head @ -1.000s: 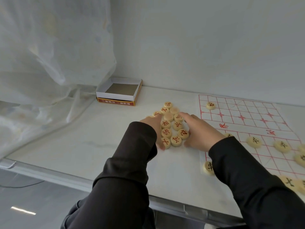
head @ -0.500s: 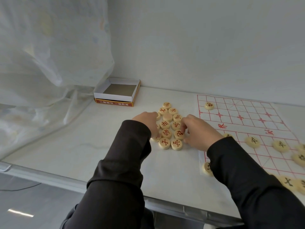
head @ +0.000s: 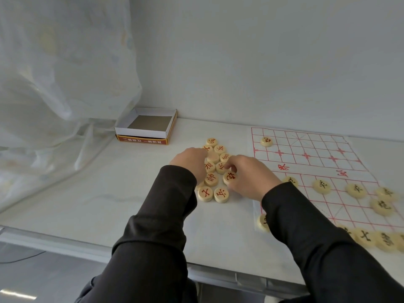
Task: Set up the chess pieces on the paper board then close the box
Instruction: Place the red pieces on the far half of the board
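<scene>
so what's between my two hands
A cluster of red pieces on the table, between the left hand and right hand, in the head view.

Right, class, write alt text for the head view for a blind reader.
A person's left hand and right hand handle a cluster of red-lettered chess pieces on a white table. A paper board with a few pieces lies at right; an open box sits behind.

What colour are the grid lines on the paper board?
Red, printed on the white paper board; the head view shows it best.
</scene>
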A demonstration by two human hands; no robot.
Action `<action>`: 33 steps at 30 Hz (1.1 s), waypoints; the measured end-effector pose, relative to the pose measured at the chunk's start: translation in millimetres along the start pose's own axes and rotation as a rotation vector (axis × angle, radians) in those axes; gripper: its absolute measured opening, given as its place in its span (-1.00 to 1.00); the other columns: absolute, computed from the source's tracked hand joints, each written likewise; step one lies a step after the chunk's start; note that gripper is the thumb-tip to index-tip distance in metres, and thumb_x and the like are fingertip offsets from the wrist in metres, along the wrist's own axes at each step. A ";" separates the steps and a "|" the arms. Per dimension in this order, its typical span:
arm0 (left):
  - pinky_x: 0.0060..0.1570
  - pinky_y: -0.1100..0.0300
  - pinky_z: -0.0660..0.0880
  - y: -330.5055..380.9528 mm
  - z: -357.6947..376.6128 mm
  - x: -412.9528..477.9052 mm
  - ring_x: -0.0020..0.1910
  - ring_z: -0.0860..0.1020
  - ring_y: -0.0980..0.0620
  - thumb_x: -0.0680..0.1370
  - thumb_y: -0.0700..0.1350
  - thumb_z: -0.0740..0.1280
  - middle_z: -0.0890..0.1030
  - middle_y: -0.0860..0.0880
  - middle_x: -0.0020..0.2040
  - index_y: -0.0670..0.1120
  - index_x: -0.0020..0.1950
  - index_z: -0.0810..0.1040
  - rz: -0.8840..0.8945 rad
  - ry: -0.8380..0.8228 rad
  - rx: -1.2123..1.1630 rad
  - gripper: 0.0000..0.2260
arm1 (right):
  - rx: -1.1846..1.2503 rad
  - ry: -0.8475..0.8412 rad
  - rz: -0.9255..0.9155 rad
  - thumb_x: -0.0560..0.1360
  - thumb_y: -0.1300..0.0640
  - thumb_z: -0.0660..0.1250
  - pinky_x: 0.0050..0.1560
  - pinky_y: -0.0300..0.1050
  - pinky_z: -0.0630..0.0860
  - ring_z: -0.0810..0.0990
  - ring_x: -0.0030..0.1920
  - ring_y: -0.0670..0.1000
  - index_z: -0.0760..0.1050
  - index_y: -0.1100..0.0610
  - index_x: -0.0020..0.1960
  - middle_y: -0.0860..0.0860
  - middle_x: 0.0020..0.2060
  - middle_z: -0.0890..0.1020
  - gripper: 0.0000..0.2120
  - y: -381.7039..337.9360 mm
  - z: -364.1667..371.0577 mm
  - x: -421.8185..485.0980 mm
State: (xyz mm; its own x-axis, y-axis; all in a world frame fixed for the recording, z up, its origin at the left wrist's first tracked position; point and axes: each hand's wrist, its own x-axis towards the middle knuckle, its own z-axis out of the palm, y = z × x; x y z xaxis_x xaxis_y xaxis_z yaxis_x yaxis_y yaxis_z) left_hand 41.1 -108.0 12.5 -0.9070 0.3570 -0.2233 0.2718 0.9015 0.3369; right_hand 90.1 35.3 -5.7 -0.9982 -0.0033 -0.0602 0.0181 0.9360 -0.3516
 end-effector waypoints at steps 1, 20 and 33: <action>0.14 0.14 0.43 3.2 1.0 1.3 0.20 0.48 -0.08 0.54 -0.26 0.25 0.47 -0.09 0.28 -0.03 0.40 0.33 0.002 0.029 -0.019 -0.56 | 0.012 0.024 0.005 0.48 0.19 0.30 0.05 -0.18 0.43 0.51 0.08 0.02 0.45 0.05 0.24 -0.01 0.12 0.52 -0.67 2.1 -4.2 -1.7; 0.46 0.04 0.12 112.2 57.6 28.3 0.48 0.10 -0.04 0.60 -0.05 0.16 0.26 -0.03 0.46 -0.04 0.47 0.23 0.390 0.282 -0.156 -0.57 | 0.224 0.354 0.431 0.42 0.11 0.44 0.05 -0.18 0.43 0.54 0.10 0.04 0.53 0.14 0.20 0.05 0.08 0.59 -0.63 119.9 -69.7 -17.2; 0.43 -0.18 -0.12 139.1 80.0 42.4 0.52 -0.17 -0.12 0.61 -0.02 0.10 -0.01 -0.05 0.54 0.01 0.51 0.09 0.336 0.154 0.078 -0.53 | -0.011 0.327 0.710 0.47 0.05 0.39 -0.05 -0.10 0.48 0.59 -0.07 0.11 0.59 0.24 0.01 0.13 -0.04 0.65 -0.74 233.0 -99.5 -0.4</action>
State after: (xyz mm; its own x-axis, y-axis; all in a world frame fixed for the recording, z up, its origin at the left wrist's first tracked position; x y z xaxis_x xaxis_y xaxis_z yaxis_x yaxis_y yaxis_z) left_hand 66.2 52.1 -23.3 -0.7993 0.6002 0.0296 0.5805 0.7585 0.2962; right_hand 89.0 288.4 5.4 -0.7142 0.6999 0.0120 0.6598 0.6788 -0.3222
